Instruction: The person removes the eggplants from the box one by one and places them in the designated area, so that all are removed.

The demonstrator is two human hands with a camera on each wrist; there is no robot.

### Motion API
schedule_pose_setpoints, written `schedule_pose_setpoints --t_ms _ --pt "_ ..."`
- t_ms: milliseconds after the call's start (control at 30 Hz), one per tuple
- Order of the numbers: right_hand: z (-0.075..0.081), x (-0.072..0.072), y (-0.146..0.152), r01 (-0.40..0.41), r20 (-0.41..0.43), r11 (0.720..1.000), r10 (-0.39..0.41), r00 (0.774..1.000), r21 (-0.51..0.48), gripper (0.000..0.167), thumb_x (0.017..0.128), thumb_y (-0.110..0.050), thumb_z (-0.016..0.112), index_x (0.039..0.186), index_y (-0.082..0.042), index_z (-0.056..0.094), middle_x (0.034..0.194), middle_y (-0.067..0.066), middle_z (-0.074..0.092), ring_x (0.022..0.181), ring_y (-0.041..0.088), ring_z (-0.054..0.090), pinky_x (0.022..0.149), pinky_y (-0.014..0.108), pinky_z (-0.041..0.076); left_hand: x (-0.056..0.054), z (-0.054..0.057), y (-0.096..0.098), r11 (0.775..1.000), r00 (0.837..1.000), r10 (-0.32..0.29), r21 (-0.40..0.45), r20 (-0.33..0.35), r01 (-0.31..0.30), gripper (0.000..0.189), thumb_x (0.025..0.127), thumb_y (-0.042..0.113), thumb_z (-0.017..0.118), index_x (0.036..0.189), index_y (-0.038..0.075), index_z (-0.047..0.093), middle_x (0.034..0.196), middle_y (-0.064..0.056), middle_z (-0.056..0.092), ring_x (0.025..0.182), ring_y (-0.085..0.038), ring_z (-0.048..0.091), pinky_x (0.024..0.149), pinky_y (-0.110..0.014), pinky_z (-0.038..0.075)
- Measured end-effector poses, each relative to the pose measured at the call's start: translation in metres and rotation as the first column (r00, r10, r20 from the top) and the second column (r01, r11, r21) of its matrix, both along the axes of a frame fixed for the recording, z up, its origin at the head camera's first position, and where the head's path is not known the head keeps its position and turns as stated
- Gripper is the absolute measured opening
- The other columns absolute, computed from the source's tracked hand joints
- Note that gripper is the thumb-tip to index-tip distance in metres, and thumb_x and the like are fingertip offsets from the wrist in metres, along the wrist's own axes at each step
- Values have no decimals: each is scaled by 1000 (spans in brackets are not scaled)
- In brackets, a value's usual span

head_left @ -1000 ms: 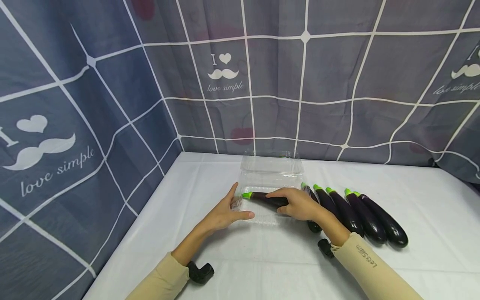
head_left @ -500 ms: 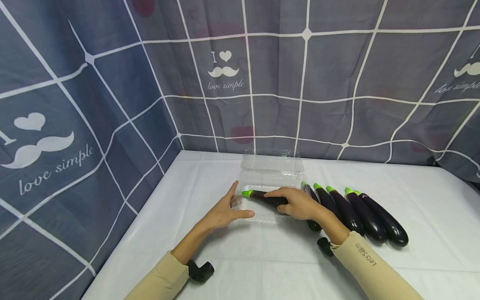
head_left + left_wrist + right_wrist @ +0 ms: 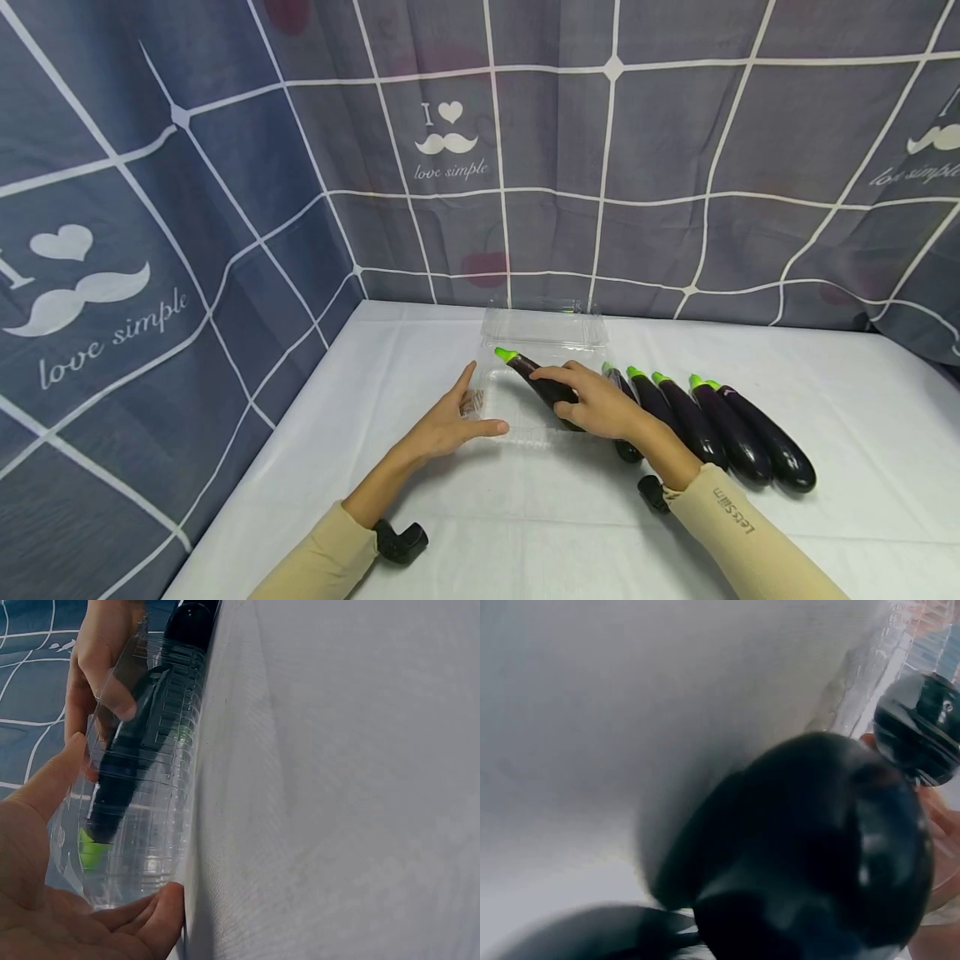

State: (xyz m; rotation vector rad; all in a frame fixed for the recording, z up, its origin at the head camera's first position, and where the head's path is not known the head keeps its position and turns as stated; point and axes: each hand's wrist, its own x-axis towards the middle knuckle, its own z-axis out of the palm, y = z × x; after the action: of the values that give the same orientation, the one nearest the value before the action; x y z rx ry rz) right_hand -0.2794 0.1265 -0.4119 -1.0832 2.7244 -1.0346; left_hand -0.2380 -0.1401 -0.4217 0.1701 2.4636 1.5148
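Clear tray sits toward the worktop's back edge, nearer the left edge, lid hinged open against the back curtain. Left hand lies flat at the tray's left rim, fingers straight, gripping nothing. Right hand has its grip clamped on an aubergine, which is tilted over the tray with its green tip up toward the back-left. Four more aubergines lie in a row just right of the tray, touching side by side, and crowd the right hand's wrist. Open worktop lies in front of the tray and along the right edge. Little room between tray and back curtain.
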Motion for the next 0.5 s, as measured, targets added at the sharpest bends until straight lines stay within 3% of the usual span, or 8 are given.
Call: schedule_pose_setpoints --t_ms 200,500 --pt "0 2 1 73 10 996 -73 997 -48 56 87 -11 65 141 -22 54 117 7 57 98 23 55 80 45 46 -1 -1 0 1000 1000 -3 11 -13 3 113 79 38 84 161 22 7 156 -23 27 145 -30 26 111 -51 28" --pt "-1 1 0 145 5 981 -145 989 -131 61 87 -14 69 145 -20 50 109 6 54 100 25 54 75 41 45 -1 -1 0 1000 1000 4 17 3 -4 113 80 39 83 161 24 6 157 -21 27 145 -30 25 111 -53 27"
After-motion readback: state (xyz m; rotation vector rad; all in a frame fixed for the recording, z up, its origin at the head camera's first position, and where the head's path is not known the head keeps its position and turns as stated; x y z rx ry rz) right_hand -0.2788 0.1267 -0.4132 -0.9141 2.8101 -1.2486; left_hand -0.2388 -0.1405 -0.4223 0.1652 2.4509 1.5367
